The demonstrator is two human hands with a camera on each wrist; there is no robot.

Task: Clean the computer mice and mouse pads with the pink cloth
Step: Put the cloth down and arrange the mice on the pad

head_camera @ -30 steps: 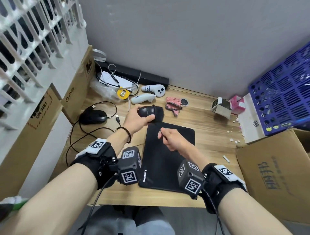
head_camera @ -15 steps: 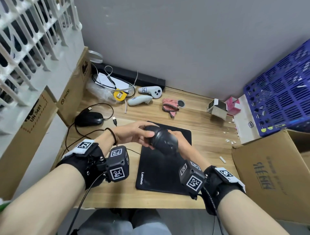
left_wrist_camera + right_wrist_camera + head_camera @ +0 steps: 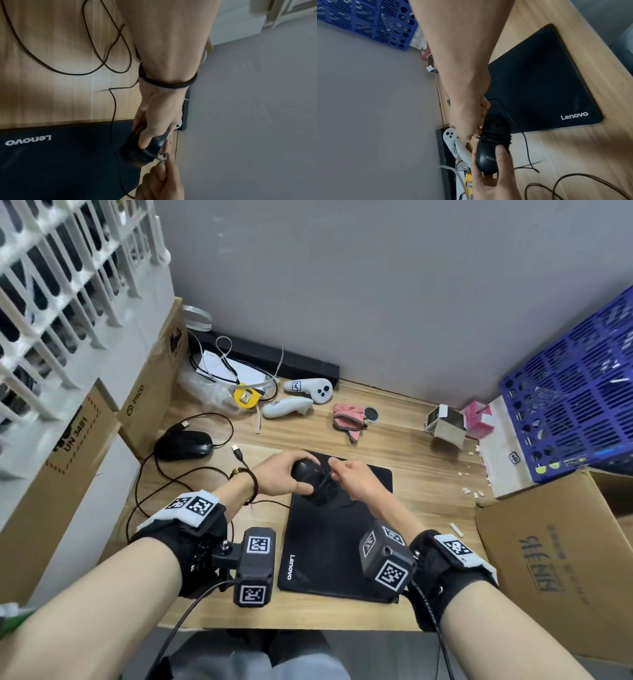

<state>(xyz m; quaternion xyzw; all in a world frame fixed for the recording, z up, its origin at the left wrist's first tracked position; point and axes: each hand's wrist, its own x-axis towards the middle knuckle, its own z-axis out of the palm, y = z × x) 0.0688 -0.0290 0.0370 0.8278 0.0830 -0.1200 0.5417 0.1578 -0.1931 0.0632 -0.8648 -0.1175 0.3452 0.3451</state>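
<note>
Left hand [image 3: 279, 475] is gripping a black wired computer mouse [image 3: 313, 482], fingers and thumb curling around its rounded rear end; thumb is lying across the top shell in the right wrist view [image 3: 502, 152]. The mouse is being held above the far edge of a black rectangular Lenovo mouse pad [image 3: 329, 546]; whether its front end is touching the pad cannot be told. Its thin black cable [image 3: 494, 137] is wrapped in several loops around the mouse's middle, a loose length trailing off over the pad and the light wooden desk [image 3: 404, 446]. Right hand [image 3: 356, 482] is sitting just right of the mouse, fingertips pinching the cable at the wrapped part; its fingers are curling in and meeting the mouse's side next to the left hand's fingertips.

The crumpled pink cloth [image 3: 347, 419] is lying on the desk beyond the pad, well apart from both hands, nothing touching it. A second black wired mouse [image 3: 183, 445] is resting at the desk's left side near a cardboard box [image 3: 150, 402], cable looping around it. Two white handheld controllers [image 3: 301, 398] are lying near the wall, beside a yellow tape measure [image 3: 245, 397]. A blue plastic crate [image 3: 575, 402] is standing at the right.
</note>
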